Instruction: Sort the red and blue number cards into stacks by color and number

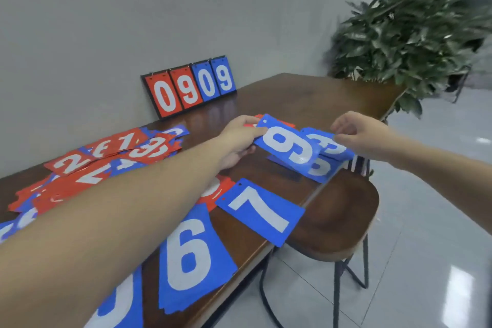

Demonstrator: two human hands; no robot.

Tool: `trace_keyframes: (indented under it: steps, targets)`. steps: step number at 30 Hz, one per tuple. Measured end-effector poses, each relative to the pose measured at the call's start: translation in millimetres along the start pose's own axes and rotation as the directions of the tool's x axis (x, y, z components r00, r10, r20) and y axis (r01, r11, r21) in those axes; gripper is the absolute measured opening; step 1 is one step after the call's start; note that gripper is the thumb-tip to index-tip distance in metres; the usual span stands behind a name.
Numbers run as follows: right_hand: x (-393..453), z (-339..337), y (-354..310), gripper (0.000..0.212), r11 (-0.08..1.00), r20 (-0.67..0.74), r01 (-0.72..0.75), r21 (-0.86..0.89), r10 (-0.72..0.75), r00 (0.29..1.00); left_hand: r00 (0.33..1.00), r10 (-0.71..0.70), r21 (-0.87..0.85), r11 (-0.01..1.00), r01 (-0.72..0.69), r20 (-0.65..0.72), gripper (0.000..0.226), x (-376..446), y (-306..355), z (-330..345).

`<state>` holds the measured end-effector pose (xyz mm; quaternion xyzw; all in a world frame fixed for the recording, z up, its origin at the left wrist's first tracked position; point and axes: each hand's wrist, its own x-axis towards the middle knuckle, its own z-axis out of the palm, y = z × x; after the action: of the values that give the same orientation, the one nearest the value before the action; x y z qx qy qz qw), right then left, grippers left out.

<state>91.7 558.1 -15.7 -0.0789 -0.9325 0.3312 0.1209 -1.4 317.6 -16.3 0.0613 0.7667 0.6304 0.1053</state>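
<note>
L hand [241, 138] pinches the blue 9 card [288, 145] by its left edge, card lifted off the table [292, 93], approx 1 o'clock from frame centre. R hand [362, 134], at 3 o'clock of that card, fingertips grasping a blue card [328, 141] w/ digit partly hidden. Blue 7 card [259, 212] and blue 6 card [193, 261] lie at 5–6 o'clock near table edge. Mixed red/blue pile [87, 168] at 9 o'clock. Scoreboard [189, 86] reading 0909 at 12 o'clock against wall.

Brown wooden table [306, 96] bears scattered number cards [262, 210] and scoreboard [189, 86].
</note>
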Motion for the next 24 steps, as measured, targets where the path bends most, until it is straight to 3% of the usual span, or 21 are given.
trace_keyframes:
  steps: [5, 12, 17, 24]
  targets:
    - [9, -14, 26, 0.012, 0.998, -0.011, -0.06, -0.001, 0.06, 0.998, 1.0, 0.008, 0.03, 0.999, -0.009, 0.026, 0.021, 51, 6, 61]
    - [13, -7, 23, 0.013, 0.998, -0.009, -0.069, -0.014, 0.069, 0.998, 0.992, 0.125, 0.286, 0.951, -0.119, -0.001, 0.025, 85, -8, 86]
    - [17, 16, -4, 0.011, 1.0, 0.027, 0.007, -0.016, -0.007, 1.0, 0.977, 0.211, 0.373, 0.908, -0.191, -0.013, 0.017, 81, -16, 50]
    - [25, 67, -79, 0.01, 0.99, 0.132, 0.136, 0.049, -0.141, 0.981, 0.962, 0.268, 0.539, 0.819, -0.199, -0.052, 0.007, 37, -36, -61]
